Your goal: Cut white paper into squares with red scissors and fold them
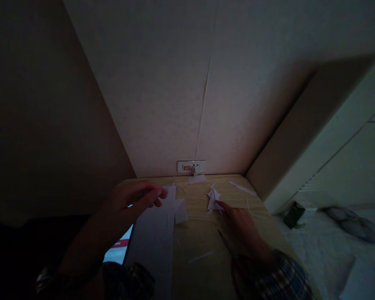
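Observation:
The scene is dim. My left hand (136, 198) hovers over the left edge of a small wooden table (206, 246), fingers loosely curled and pinched on the top edge of a long white paper sheet (154, 237). My right hand (240, 227) rests on the table with its forefinger stretched out, touching a small folded white paper shape (213, 199). A dark blade-like thing, perhaps scissors (226, 243), lies under the right hand.
Paper scraps and strips (241, 187) are scattered on the table. A wall socket (191, 167) sits at the back edge. A lit screen (120, 248) glows low left. A bed with light bedding (328, 250) lies to the right.

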